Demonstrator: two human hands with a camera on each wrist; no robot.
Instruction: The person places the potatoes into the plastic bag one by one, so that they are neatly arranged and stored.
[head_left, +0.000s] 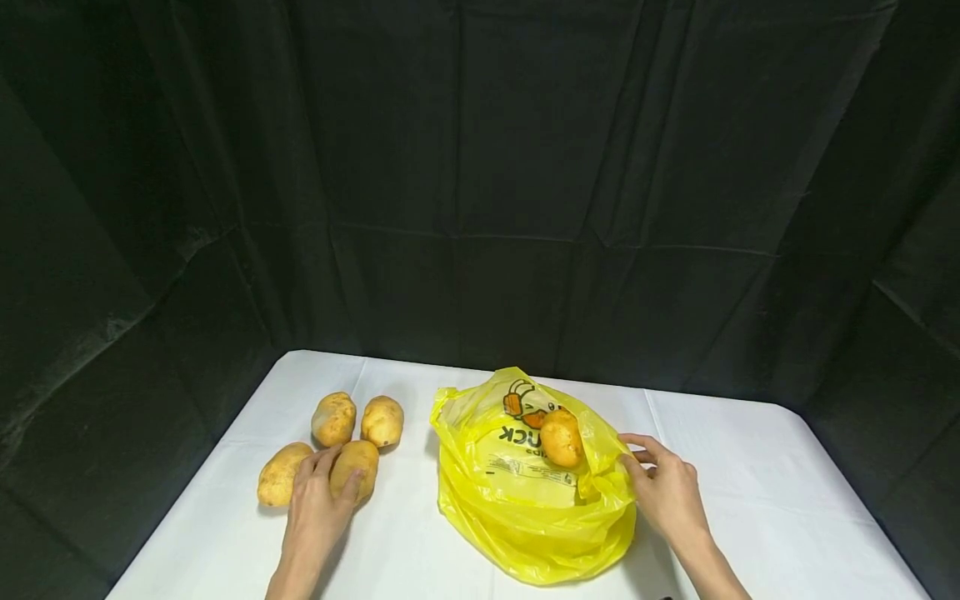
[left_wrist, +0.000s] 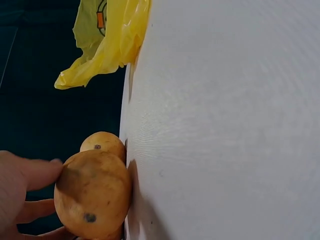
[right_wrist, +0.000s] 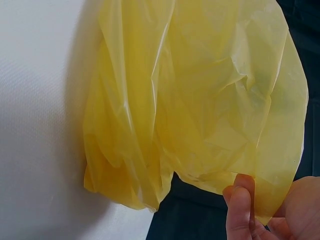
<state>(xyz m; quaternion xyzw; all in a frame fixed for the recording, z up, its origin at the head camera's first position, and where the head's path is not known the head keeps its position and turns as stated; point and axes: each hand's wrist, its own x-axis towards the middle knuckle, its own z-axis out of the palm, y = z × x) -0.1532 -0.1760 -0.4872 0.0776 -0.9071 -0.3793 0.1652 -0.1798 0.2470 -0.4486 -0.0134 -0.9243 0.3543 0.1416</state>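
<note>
At the left of the table, my left hand point(head_left: 318, 504) grips a potato point(head_left: 356, 471), thumb on its near side and fingers over its top left. In the left wrist view the thumb presses that potato point(left_wrist: 93, 195), which has a dark spot. A yellow plastic bag point(head_left: 536, 542) with a printed duck stands mouth open at the middle. Inside it, another potato point(head_left: 562, 439) lies against the printed wall. My right hand point(head_left: 667, 487) pinches the bag's right rim between thumb and fingers. The right wrist view shows the thin yellow plastic point(right_wrist: 210, 100) stretched up from those fingertips.
Close around my left hand lie three more potatoes: one on the left point(head_left: 283, 475), one behind point(head_left: 333, 419) and one behind right point(head_left: 382, 421). A white cloth covers the table point(head_left: 765, 500). Black curtains point(head_left: 525, 167) hang behind and along both sides.
</note>
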